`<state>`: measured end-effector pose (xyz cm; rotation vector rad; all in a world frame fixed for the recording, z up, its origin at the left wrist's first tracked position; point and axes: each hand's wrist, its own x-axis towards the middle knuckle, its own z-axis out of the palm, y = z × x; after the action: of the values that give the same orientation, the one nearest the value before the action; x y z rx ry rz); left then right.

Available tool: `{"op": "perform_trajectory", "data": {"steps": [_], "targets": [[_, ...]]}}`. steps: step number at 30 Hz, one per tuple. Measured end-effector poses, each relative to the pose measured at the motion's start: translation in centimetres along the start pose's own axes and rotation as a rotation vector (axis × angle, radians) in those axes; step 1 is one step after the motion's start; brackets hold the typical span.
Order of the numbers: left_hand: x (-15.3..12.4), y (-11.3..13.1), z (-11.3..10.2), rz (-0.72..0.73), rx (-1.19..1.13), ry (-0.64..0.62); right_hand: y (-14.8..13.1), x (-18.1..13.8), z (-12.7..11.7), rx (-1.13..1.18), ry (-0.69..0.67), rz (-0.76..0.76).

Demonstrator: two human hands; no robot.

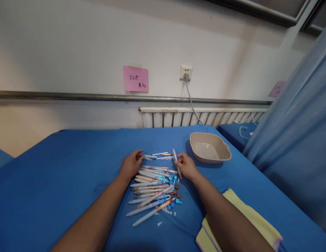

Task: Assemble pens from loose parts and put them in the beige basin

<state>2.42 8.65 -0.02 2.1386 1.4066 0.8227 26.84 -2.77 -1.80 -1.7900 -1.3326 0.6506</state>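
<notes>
A heap of several pens [152, 190] with blue and brown caps lies on the blue cloth-covered table [60, 182] between my forearms. My left hand [131, 163] rests at the heap's far left edge, fingers curled, fingertips pinching the end of a thin pen part [149, 156]. My right hand [186, 165] is closed on a pale pen [176, 161] that points away from me and stands tilted above the heap. More thin refills [163, 154] lie between the two hands.
A beige shallow dish [208, 147] sits just right of my right hand. Yellow folded cloths [247, 217] lie at the near right. A blue curtain [296, 140] hangs on the right. Behind the table are a radiator [199, 117] and a wall.
</notes>
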Motion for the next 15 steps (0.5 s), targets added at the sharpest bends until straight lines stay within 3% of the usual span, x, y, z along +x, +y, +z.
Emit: {"op": "perform_trajectory", "data": {"steps": [3, 8, 10, 15], "targets": [[-0.3, 0.6, 0.1, 0.008, -0.112, 0.056, 0.0, 0.5, 1.0, 0.308, 0.022, -0.015], [-1.1, 2.3, 0.6, 0.055, -0.474, -0.027, -3.0, 0.7, 3.1, 0.684, -0.201, 0.01], [-1.3, 2.8, 0.7, 0.035, -0.603, -0.028, -4.6, 1.2, 3.8, 0.847, -0.216, 0.029], [-2.0, 3.6, 0.5, 0.051, -0.541, -0.035, -6.1, 2.9, 4.3, 1.349, -0.137, 0.148]]}}
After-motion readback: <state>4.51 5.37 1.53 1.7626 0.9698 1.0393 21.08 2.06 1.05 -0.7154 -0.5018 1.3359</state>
